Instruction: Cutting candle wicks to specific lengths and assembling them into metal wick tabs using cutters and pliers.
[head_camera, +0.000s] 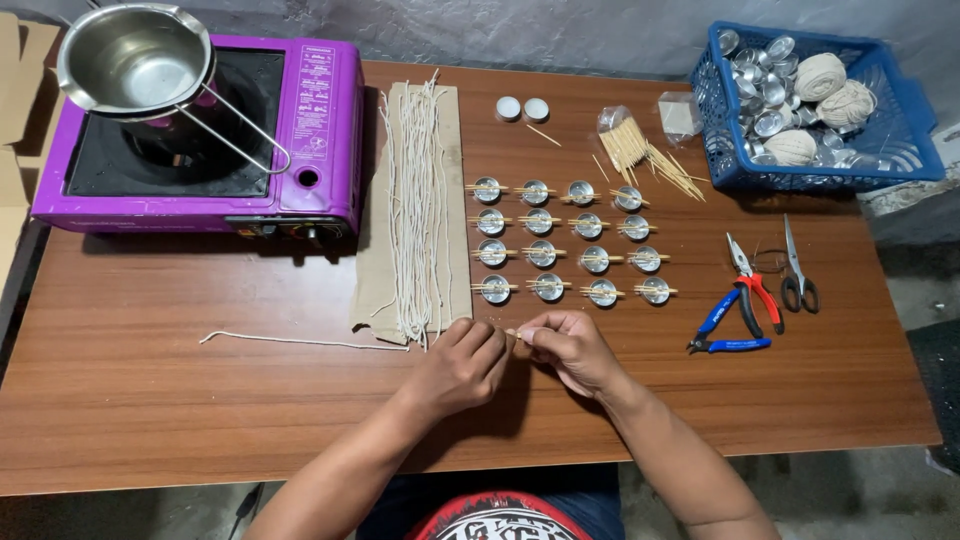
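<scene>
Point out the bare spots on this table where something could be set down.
Widest bare patch: table front-left, below the purple stove and loose string. Another front-right, below the pliers and scissors. Crowded: the middle, with cord bundle, small tin cups, wooden sticks and both hands; blue basket fills the back-right corner.

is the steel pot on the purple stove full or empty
Empty: the pot shows only bare shiny metal inside as it sits on the stove.

head view | worn on head | faces steeply down | table (150, 400) near, whole top visible
</scene>
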